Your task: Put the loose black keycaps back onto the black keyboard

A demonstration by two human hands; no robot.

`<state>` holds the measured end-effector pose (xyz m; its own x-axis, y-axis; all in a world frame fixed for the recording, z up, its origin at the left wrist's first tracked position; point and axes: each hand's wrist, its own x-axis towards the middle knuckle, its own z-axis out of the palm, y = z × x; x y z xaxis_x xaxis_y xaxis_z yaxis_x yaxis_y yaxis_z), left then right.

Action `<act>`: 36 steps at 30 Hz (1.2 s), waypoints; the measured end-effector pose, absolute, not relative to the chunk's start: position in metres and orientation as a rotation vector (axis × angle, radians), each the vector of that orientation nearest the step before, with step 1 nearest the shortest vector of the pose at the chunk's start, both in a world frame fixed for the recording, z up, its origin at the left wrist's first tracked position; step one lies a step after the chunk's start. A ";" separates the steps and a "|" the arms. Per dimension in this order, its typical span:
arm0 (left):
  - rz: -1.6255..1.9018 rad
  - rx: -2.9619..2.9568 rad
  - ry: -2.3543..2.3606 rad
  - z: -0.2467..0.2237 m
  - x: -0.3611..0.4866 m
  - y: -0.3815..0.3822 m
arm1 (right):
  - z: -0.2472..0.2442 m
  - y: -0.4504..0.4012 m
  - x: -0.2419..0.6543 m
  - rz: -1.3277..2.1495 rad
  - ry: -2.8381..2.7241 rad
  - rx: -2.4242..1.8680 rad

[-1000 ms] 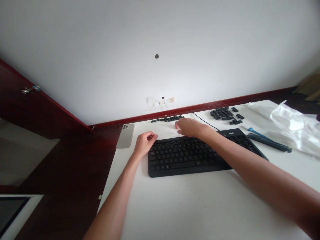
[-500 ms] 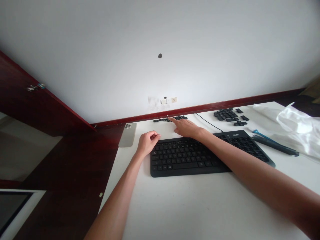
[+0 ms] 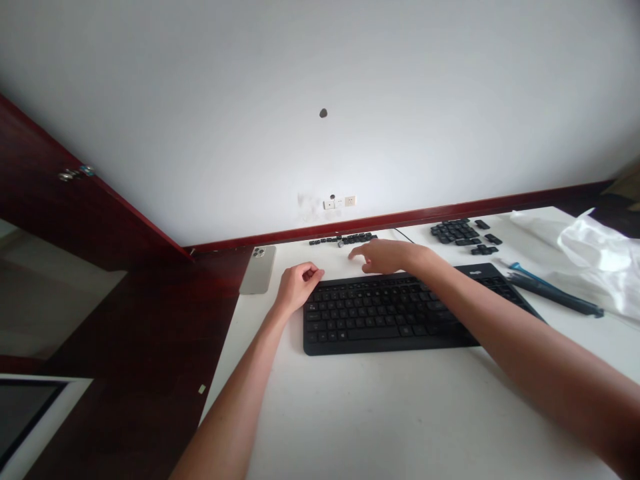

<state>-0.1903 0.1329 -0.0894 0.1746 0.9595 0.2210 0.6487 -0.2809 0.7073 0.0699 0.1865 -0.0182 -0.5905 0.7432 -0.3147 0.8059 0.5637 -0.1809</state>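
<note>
A black keyboard (image 3: 370,333) lies on the white table in front of me. At its top left corner is my left hand (image 3: 296,287), thumb and fingers pinched together; anything between them is too small to make out. My right hand (image 3: 383,256) hovers past the keyboard's far edge, index finger stretched out and bent down, with nothing seen in it. Just beyond that finger, a row of loose black keycaps (image 3: 360,238) runs along the table's far edge. One keycap (image 3: 341,244) sits slightly in front of the row and looks lighter on top.
More loose keycaps (image 3: 454,231) are clustered at the back right. A phone (image 3: 258,270) lies face down at the left edge. To the right are a blue-handled brush (image 3: 555,292) and a crumpled white plastic bag (image 3: 600,253). The keyboard's cable (image 3: 404,235) leads to the back.
My right hand has drawn back from the keycap row, toward me and to the right. One keycap now stands out in front of the row. My left hand stays pinched by the corner.
</note>
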 end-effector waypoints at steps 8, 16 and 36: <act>0.884 2.028 1.518 -0.087 -0.191 0.131 | -0.034 0.186 0.058 -0.254 2.712 1.543; 0.872 2.022 1.514 -0.084 -0.189 0.130 | -0.047 0.190 0.057 -0.200 2.718 1.533; 0.894 2.017 1.510 -0.086 -0.190 0.131 | -0.017 0.182 0.066 -0.283 2.692 1.452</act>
